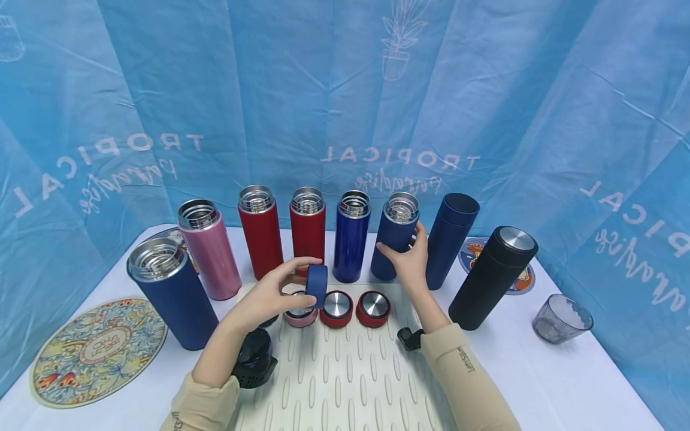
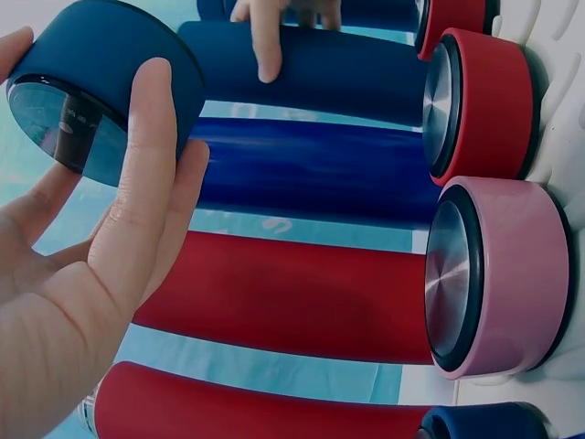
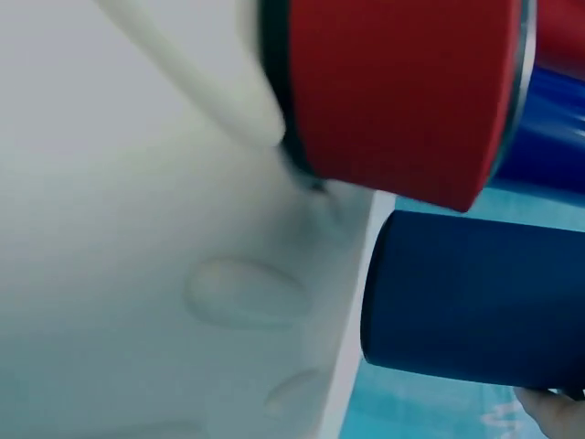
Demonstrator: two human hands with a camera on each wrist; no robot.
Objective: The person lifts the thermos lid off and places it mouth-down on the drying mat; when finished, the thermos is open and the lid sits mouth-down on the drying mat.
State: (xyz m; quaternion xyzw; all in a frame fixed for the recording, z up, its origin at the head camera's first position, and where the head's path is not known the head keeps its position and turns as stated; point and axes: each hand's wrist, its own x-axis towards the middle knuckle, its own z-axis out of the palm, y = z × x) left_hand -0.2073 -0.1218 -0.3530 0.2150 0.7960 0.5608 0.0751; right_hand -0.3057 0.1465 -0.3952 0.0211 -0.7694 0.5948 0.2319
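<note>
In the head view my left hand (image 1: 269, 296) pinches a matte navy lid (image 1: 317, 286) between thumb and fingers, tipped on its side. The left wrist view shows the same lid (image 2: 119, 64) with its shiny metal disc facing the hand. My right hand (image 1: 411, 260) grips an uncapped navy thermos flask (image 1: 396, 230) around its upper body. That flask stands upright, its steel mouth exposed. Below the left hand, a pink lid (image 1: 300, 317) lies partly covered by the fingers, beside a red lid (image 1: 336, 308) and another red lid (image 1: 374, 308).
Uncapped flasks stand leftward: glossy blue (image 1: 351, 239), red (image 1: 308, 230), red (image 1: 261, 239), pink (image 1: 212, 254) and large navy (image 1: 175, 299). Capped navy (image 1: 450, 239) and black (image 1: 492, 281) flasks stand at right, near a glass (image 1: 562, 320). A cream ridged mat (image 1: 339, 383) and round placemat (image 1: 99, 353) lie in front.
</note>
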